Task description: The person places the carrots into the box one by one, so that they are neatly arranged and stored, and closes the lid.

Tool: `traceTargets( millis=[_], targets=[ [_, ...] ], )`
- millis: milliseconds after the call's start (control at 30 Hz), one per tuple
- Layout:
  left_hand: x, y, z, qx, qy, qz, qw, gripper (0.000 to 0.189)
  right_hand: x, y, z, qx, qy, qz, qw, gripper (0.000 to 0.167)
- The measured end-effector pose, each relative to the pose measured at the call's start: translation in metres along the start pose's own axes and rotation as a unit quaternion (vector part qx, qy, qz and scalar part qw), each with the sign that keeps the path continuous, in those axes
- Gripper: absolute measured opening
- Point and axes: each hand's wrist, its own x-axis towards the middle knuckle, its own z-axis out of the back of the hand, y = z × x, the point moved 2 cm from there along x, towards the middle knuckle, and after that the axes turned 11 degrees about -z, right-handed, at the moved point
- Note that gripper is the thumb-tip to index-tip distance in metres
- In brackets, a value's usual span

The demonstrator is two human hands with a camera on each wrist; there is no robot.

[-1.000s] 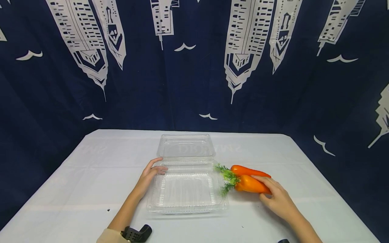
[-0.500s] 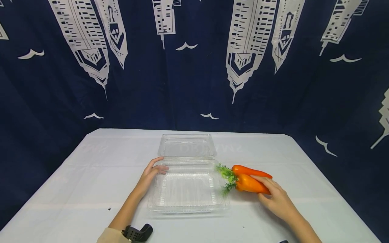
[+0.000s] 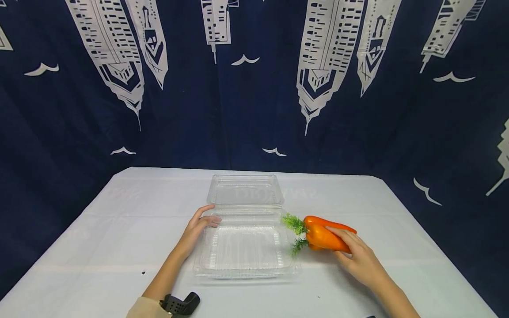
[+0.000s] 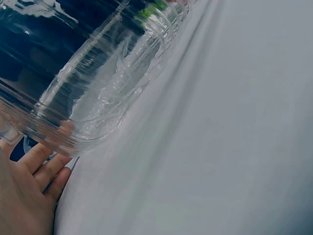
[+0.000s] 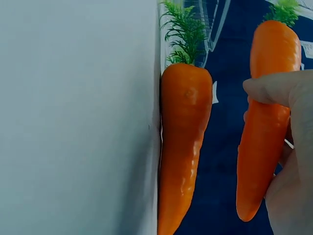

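My right hand (image 3: pixel 362 260) grips an orange carrot (image 3: pixel 318 236) with leafy green tops. In the right wrist view, its thumb (image 5: pixel 266 88) lies across the held carrot (image 5: pixel 261 147), which is raised off the table. A second carrot (image 5: pixel 183 122) lies on the table beneath, mostly hidden from the head view. Behind the held one shows another orange carrot body (image 3: pixel 332 223), partly covered. My left hand (image 3: pixel 192 229) rests with loosely extended fingers at the left rim of a clear hinged plastic container (image 3: pixel 244 274); some fingers show through the plastic in the left wrist view.
The container's lid (image 3: pixel 245 190) lies folded back behind its base. A white table (image 3: pixel 119 243) carries everything. Beyond it hangs a dark blue printed cloth (image 3: pixel 238 106). A black wrist device (image 3: pixel 180 304) sits on the left forearm.
The right hand has lifted the front carrot slightly up and left, uncovering part of the carrot beneath. The left hand and container stay in place.
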Motion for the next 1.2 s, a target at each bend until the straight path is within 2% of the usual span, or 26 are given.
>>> traceTargets(
  millis=[133,467,633,833,1200],
  targets=[
    [0.000,-0.001,0.000,-0.002,0.008,-0.008,0.9999,0.042,0.001,0.006,0.002,0.001,-0.001,0.005,1.0000,0.056],
    [0.001,-0.004,0.002,-0.002,0.002,0.004,1.0000,0.042,0.005,0.023,-0.003,-0.034,-0.019,0.035,0.9986,0.056],
    [0.000,-0.003,0.002,-0.003,0.004,-0.002,1.0000,0.041,0.006,0.030,-0.008,-0.049,-0.021,0.047,0.9975,0.056],
    [0.000,-0.002,0.002,-0.011,-0.001,0.008,0.9999,0.043,0.011,0.040,-0.013,-0.058,-0.021,0.061,0.9962,0.057],
    [0.000,0.000,0.001,0.003,-0.007,0.006,1.0000,0.042,0.025,0.063,-0.022,-0.068,0.011,0.079,0.9945,0.055]
  ],
)
